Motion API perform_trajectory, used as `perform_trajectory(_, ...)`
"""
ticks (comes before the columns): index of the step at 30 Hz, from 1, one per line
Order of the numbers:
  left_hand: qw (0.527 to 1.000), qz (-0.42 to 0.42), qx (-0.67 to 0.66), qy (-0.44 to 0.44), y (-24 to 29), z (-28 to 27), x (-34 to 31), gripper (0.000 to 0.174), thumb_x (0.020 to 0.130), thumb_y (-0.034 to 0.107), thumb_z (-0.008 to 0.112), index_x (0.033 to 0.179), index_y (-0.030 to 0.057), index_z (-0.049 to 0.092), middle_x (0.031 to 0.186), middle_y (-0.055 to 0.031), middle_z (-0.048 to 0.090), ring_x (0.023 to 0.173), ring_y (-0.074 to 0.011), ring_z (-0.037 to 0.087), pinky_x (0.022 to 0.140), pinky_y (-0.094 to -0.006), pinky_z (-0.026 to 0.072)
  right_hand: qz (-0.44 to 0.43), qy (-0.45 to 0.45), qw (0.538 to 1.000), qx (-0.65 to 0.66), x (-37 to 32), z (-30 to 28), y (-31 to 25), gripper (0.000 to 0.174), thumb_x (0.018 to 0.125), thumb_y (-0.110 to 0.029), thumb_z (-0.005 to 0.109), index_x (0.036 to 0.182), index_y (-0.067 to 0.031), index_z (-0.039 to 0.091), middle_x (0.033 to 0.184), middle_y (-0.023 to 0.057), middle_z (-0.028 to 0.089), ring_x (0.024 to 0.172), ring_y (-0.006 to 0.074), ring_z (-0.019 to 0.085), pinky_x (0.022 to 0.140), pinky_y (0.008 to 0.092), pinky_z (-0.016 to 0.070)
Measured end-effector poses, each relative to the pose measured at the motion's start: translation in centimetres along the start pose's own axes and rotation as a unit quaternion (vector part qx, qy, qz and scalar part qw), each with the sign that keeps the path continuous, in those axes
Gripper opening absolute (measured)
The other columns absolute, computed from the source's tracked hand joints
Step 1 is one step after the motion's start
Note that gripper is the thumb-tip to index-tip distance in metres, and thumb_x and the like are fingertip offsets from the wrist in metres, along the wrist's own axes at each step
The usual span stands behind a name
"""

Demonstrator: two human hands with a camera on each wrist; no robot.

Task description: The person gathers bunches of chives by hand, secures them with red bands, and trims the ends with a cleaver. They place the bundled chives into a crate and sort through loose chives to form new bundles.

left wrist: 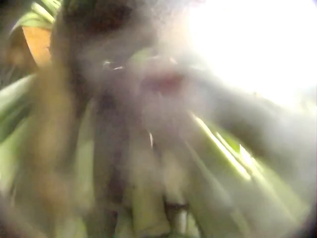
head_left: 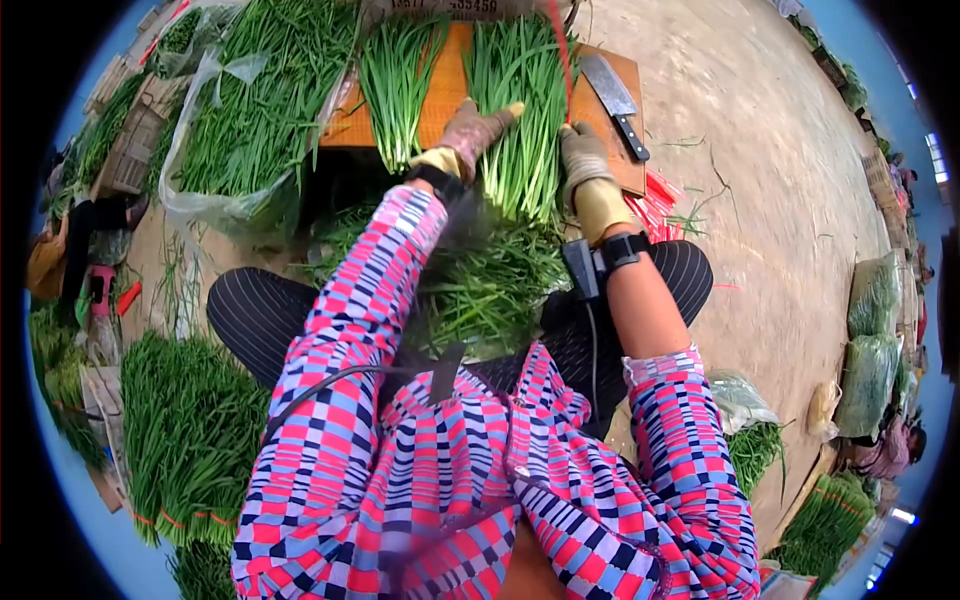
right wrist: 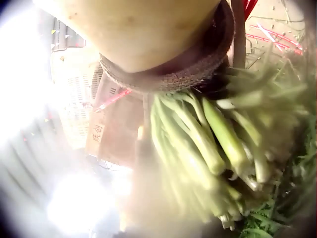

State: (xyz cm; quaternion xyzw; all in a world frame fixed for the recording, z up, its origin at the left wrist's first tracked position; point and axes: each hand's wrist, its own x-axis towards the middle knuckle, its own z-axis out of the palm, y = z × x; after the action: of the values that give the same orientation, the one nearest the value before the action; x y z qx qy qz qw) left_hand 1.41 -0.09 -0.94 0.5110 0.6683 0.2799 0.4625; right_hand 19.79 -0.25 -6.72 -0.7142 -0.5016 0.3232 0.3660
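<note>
A bunch of long flat green leaves with pale stalks, like garlic chives (head_left: 520, 110), lies on a wooden board (head_left: 620, 85), stalk ends towards me. My gloved left hand (head_left: 474, 138) is at its left side, one finger stretched over the leaves. On the right side, my gloved right hand (head_left: 585, 160) pinches a thin red strip (head_left: 562, 60) that runs upward from its fingertips. The right wrist view shows the pale stalk ends (right wrist: 198, 144) close below the glove cuff (right wrist: 163, 79). Blur covers most of the left wrist view, with stalks (left wrist: 218, 144) fanning out.
Another chive bunch (head_left: 400, 85) lies to the left, beside a plastic-lined heap of greens (head_left: 255, 120). A cleaver (head_left: 610, 90) rests on the board's right part, near red strips (head_left: 655, 205). Loose leaves (head_left: 490, 290) cover my lap. Tied bunches (head_left: 190, 430) stand at lower left.
</note>
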Motion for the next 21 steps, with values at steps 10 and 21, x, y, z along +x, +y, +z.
perform_trajectory(10,0.989,0.135,0.028,0.048,0.5,-6.2,-2.2,0.094,0.073,0.053,0.073,0.142,0.0040,0.032,0.143,-0.0202,0.037,0.132,-0.0306,0.037,0.106,-0.0362,0.0333,-0.053,-0.107,0.971,0.207,-2.8,-8.9,-2.8,0.023,0.091,-0.013,0.059,0.107,0.0021,0.063,0.087,0.0036,0.066,0.075,0.0086,0.059,0.067,0.0239,0.0467)
perform_trajectory(21,0.940,-0.065,-0.333,-0.038,-8.5,-6.1,-14.1,0.029,0.092,0.033,0.058,0.103,0.0065,0.062,0.068,0.0070,0.050,0.055,-0.0032,0.039,0.049,-0.0180,0.0331,-0.006,-0.482,0.860,-0.170,-10.7,-11.8,-2.4,0.015,0.086,-0.011,0.061,0.095,-0.0011,0.068,0.066,0.0003,0.061,0.058,0.0091,0.055,0.052,0.0241,0.0458)
